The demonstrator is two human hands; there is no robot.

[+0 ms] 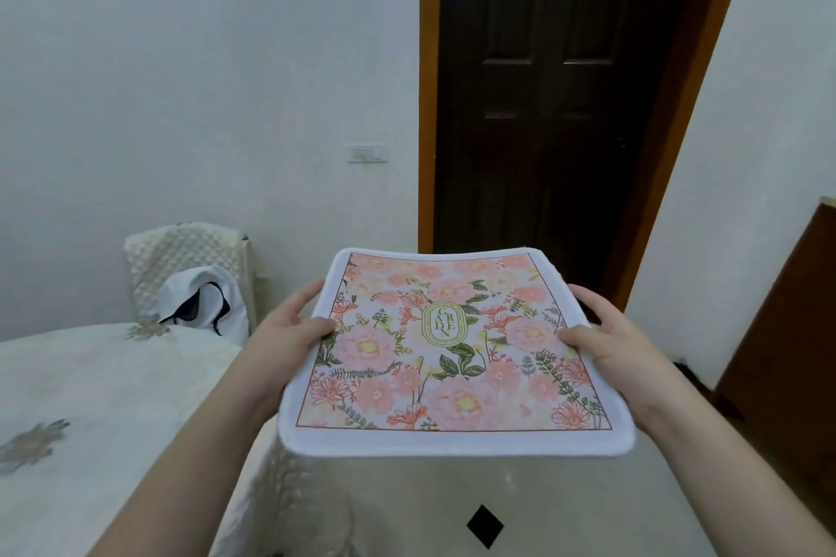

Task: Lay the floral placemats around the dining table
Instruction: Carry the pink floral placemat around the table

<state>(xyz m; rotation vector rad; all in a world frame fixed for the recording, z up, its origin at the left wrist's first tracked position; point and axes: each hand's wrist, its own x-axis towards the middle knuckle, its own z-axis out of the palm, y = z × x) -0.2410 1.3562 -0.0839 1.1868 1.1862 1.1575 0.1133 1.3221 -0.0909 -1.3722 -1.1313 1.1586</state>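
Above the tiled floor [452, 507], beside the table, a floral placemat is held in the air.
Left hand [289, 326] and right hand [606, 330] grasp the placemat [452, 357] at its two side edges, thumbs on top, and keep it almost flat. At left is the dining table [99, 393] under a white embroidered cloth; behind it a covered chair [190, 280]; farther, a dark door [552, 95].

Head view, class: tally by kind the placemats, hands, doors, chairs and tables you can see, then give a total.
Floral placemat: 1
Hands: 2, left hand and right hand
Dark door: 1
Covered chair: 1
Table with white cloth: 1
Total: 6
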